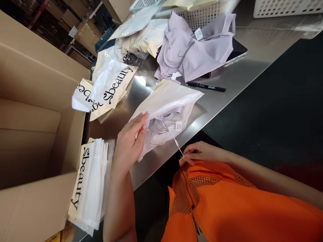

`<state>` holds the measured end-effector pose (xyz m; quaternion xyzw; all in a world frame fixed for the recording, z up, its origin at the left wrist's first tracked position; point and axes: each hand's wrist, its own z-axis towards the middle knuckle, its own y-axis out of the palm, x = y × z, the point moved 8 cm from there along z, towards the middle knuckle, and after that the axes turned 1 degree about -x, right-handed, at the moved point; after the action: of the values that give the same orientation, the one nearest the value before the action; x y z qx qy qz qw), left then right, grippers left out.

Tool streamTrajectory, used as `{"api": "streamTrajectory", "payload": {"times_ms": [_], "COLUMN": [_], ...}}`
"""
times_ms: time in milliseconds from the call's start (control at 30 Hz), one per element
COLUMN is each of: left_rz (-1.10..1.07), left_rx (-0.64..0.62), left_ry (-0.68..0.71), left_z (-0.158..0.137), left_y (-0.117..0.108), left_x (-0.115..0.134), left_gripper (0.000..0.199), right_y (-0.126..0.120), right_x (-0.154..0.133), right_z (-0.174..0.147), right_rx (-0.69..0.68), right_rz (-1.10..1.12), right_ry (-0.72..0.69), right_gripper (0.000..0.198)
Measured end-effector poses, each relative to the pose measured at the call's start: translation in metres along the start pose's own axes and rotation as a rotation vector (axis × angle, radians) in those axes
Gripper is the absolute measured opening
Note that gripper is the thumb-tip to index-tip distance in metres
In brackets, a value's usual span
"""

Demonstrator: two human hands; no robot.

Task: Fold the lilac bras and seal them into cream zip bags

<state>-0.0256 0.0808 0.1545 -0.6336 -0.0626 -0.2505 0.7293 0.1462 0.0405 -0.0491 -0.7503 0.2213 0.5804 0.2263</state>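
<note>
A translucent white plastic bag [174, 97] lies on the metal table, its mouth gaping on the near side. Inside it a lilac bra [157, 127] shows, with a small white label [178, 126] at its edge. My left hand [132, 137] is at the bag's left side, fingers nearly straight, its edge between thumb and fingertips. A thin white tag string [176, 142] runs from the bra towards me. Near the table edge, in front of my orange vest, my right hand [196, 153] pinches the string's end; a small whitish piece shows below the fingertips.
Another lilac bra [186, 50] lies behind the bag, partly over a dark flat device [238, 52]. A black marker [207, 86] rests nearby. Printed bags [113, 89] and a bag stack [88, 181] lie left, beside an open carton [30, 134]. White baskets [287, 8] stand behind.
</note>
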Motion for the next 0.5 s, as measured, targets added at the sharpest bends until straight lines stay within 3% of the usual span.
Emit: {"api": "streamTrajectory", "payload": {"times_ms": [67,133,233,300,400,500], "left_rz": [0.051,0.106,0.185,0.223,0.283,0.338], "left_rx": [-0.018,-0.03,-0.042,-0.054,-0.05,-0.039], "left_ry": [0.033,0.07,0.087,0.083,0.085,0.074], "left_z": [-0.003,-0.007,-0.014,-0.018,-0.029,-0.042], "left_y": [0.006,0.014,0.027,0.037,0.051,0.067], "left_x": [0.005,0.01,0.016,0.019,0.021,0.018], "left_gripper": [0.039,0.039,0.041,0.042,0.044,0.048], "right_y": [-0.001,-0.01,-0.037,-0.053,-0.056,-0.04], "right_x": [-0.014,-0.026,-0.034,-0.043,-0.073,-0.086], "right_z": [-0.005,-0.006,-0.004,-0.004,0.002,0.025], "right_rx": [0.047,0.168,0.514,0.732,0.795,0.61], "right_rz": [-0.032,0.098,0.448,0.455,-0.075,-0.646], "right_ry": [0.01,0.013,-0.012,-0.119,-0.258,-0.268], "right_gripper": [0.032,0.032,0.035,0.046,0.042,0.026]}}
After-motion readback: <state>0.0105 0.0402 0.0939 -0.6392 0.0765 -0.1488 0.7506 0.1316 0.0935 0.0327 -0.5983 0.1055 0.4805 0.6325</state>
